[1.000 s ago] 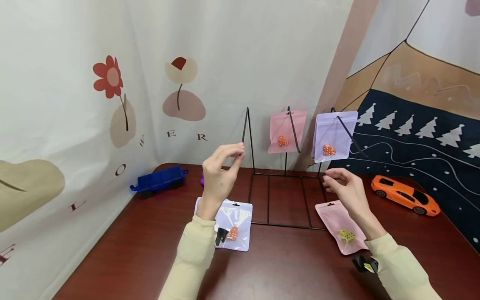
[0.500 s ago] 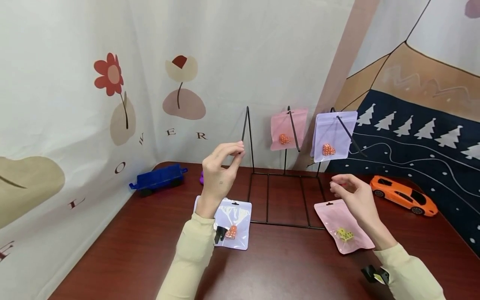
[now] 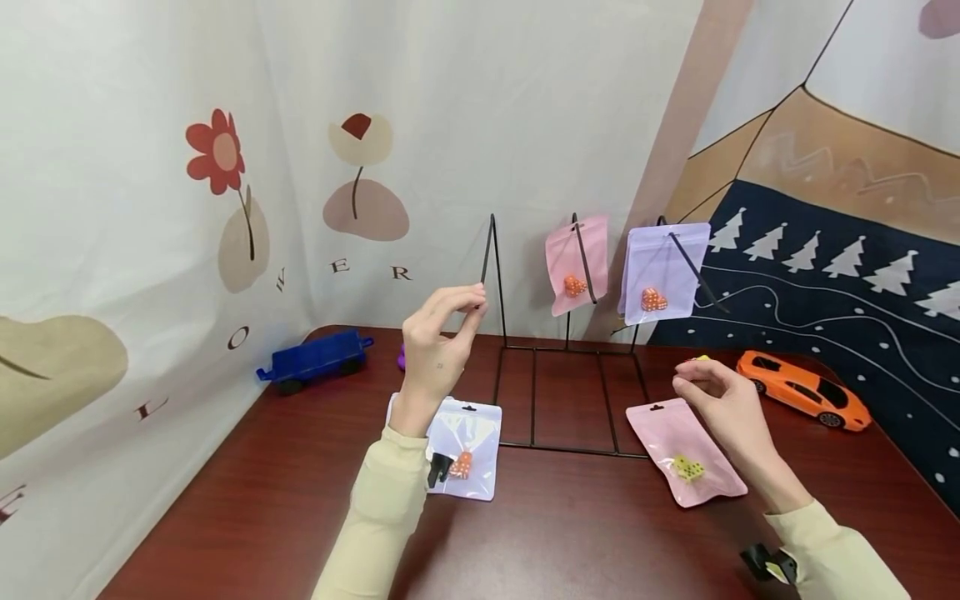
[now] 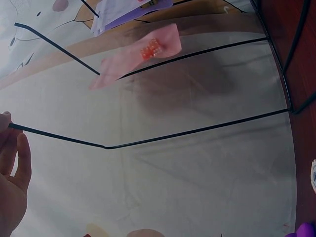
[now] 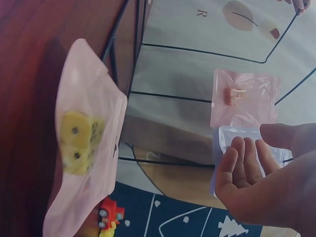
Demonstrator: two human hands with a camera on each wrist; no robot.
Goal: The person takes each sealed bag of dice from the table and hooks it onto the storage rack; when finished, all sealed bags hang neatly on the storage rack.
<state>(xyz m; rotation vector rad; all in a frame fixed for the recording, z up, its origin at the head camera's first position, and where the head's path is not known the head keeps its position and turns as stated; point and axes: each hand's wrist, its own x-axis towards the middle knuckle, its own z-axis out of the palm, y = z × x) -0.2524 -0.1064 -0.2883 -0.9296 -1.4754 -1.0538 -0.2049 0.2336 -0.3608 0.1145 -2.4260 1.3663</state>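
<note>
My left hand (image 3: 435,358) pinches the tip of the left hook of a black wire rack (image 3: 533,400). In the left wrist view that hook (image 4: 59,136) carries no bag. My right hand (image 3: 731,412) hovers just above a pink zip bag with yellow dice (image 3: 660,433) lying on the table; its fingers are loosely bent and hold nothing. On the middle hook hangs a pink bag with orange dice (image 3: 558,258), turned askew. Purple bags (image 3: 648,267) hang on the right hook, the front one showing orange dice. Another purple bag (image 3: 480,429) lies under my left wrist, partly covered.
A blue toy trailer (image 3: 318,358) stands at the back left, with a purple object (image 3: 401,358) mostly hidden behind my left hand. At right sits an orange toy car (image 3: 806,392). A small red toy vehicle (image 5: 111,213) shows in the right wrist view. Printed curtains border the table.
My right hand has drawn away from the rack, to the right and slightly down. The pink bag on the middle hook has swung and twisted. My left hand keeps its place on the hook tip.
</note>
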